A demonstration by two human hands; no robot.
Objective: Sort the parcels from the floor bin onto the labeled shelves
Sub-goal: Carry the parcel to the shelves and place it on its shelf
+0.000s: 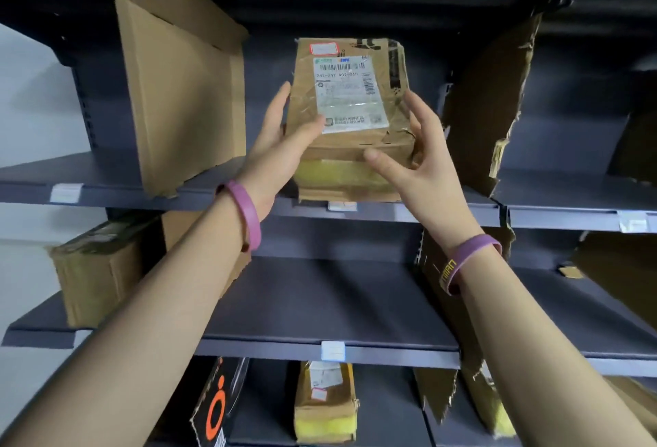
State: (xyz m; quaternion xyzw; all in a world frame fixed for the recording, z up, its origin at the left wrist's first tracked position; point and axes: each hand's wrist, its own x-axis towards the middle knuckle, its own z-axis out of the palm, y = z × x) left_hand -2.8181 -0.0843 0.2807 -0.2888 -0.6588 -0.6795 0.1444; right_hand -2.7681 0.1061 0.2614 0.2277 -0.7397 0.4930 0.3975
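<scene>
Both hands hold a flat cardboard parcel [350, 91] at the upper shelf [106, 187], its white shipping label facing up. The left hand [281, 137] grips the parcel's left side, thumb lying over the label's lower corner. The right hand [416, 155] holds the right side, fingers spread along the edge and thumb against the front face. The parcel lies above a yellow-taped parcel [341, 176] on that shelf; whether its weight rests there is unclear. It sits between an upright cardboard divider [185, 91] on the left and a torn cardboard divider [490, 98] on the right. A purple wristband [249, 215] circles each wrist.
</scene>
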